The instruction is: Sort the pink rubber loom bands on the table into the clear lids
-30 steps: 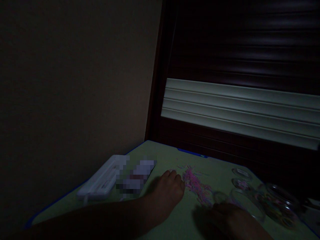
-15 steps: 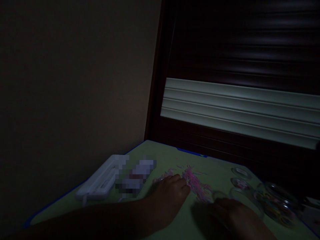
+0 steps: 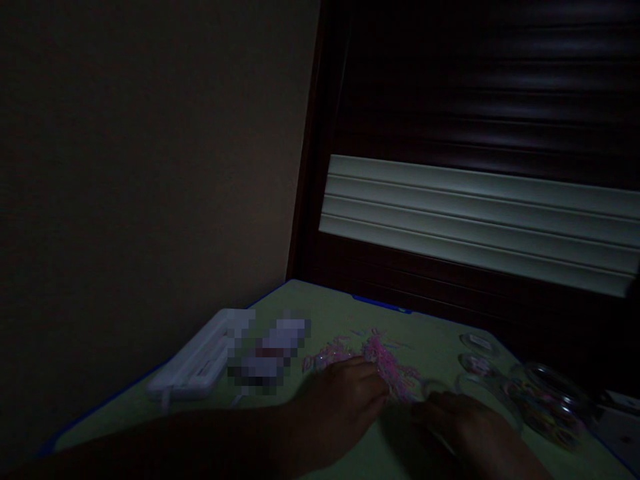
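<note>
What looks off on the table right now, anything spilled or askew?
One oddity: small pink and pastel bands lie loose in a scattered heap on the green tabletop, beside the left hand, with strays beyond it. Could be deliberate. The clear jar still holds bands. Too dark to judge damage.

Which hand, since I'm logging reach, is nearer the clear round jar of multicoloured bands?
Right. The right hand is left of the jar, apart; the left hand is farther left, by the pink pile.

Beyond the left hand (image 3: 345, 403), bands (image 3: 387, 367) lie in the way, with open table (image 3: 325, 310) behind them; a jar (image 3: 550, 403) blocks the right hand's (image 3: 460, 420) right side.
</note>
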Available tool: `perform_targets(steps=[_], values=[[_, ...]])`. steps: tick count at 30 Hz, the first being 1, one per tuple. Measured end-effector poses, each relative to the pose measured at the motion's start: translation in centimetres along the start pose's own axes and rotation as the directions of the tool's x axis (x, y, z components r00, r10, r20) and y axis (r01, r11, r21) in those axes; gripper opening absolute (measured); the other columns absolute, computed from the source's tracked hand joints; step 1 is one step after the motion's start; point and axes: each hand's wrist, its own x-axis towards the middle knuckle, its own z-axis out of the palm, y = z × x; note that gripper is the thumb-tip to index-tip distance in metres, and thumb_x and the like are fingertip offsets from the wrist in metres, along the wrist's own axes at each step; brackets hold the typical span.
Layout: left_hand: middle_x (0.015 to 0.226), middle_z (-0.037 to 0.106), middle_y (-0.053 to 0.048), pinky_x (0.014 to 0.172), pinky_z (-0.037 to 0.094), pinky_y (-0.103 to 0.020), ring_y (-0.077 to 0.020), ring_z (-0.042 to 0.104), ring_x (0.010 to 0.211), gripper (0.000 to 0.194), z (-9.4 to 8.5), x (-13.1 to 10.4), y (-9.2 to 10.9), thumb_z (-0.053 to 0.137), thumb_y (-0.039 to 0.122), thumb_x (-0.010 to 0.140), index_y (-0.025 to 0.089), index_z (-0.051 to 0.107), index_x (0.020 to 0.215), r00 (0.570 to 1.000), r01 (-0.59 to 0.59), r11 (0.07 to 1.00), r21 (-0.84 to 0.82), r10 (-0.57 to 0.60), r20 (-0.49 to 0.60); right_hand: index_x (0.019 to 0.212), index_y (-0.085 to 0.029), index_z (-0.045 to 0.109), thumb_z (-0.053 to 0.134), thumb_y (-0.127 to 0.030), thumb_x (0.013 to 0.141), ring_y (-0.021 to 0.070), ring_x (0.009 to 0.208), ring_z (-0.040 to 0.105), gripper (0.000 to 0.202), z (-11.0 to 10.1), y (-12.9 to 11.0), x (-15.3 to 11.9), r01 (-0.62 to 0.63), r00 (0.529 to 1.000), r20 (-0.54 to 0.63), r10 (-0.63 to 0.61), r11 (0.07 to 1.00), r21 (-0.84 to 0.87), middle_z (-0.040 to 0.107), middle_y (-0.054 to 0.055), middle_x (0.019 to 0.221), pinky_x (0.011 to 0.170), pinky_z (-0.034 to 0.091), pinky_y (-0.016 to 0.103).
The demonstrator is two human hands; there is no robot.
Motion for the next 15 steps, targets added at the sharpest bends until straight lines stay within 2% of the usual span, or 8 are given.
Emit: perform_targets(steps=[9,15], values=[[0.080,0.057,0.000,0.072,0.037,-0.025,-0.0125,0.050,0.077,0.009,0.2,-0.1,0.2,0.046,0.016,0.087,0.016,0.053,0.082,1.000,-0.025,1.000,-0.002,0.025,0.008,0.073,-0.024,0.062,0.052,-0.003,0.068,0.0148,0.062,0.059,0.024,1.2,0.5,0.0,0.034,0.991,-0.132,-0.036,0.999,-0.016,0.063,-0.001,0.068,0.055,0.037,0.023],[0.079,0.057,0.000,0.071,0.038,-0.024,-0.0123,0.051,0.077,0.009,0.2,0.0,0.6,0.048,0.016,0.087,0.016,0.055,0.082,1.000,-0.014,0.999,-0.041,0.013,-0.014,0.077,-0.024,0.062,0.052,0.004,0.060,0.0133,0.061,0.058,0.034,1.1,0.4,0.0,0.044,0.993,-0.107,-0.042,0.999,0.015,0.062,-0.003,0.068,0.053,0.036,0.021]])
